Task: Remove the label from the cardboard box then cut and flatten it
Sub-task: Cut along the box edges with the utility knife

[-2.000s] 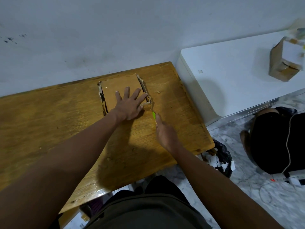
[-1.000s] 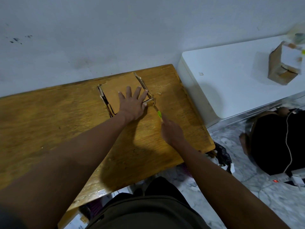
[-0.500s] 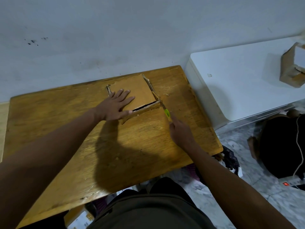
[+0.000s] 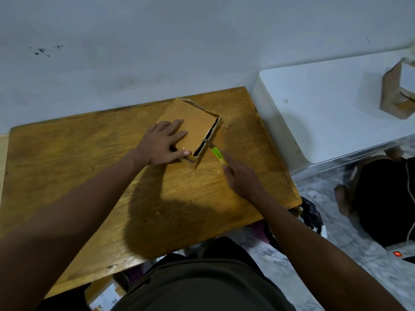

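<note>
On a worn wooden table [image 4: 89, 176] against a scuffed pale wall [image 4: 157, 41], the left hand [image 4: 162, 145], fingers loosely spread, pins the cardboard box [image 4: 193, 122]. At the box's four o'clock, the right hand [image 4: 241, 176] pinches a green-handled knife [image 4: 216, 153], blade touching the box's edge; a white cabinet [image 4: 325, 97] stands at the table's three o'clock.

My left hand [image 4: 165, 145] lies palm down, fingers spread forward and thumb stretched out to the right. My right hand [image 4: 241, 176] is closed in a grip, forefinger pointing ahead. Both forearms reach forward, converging.
</note>
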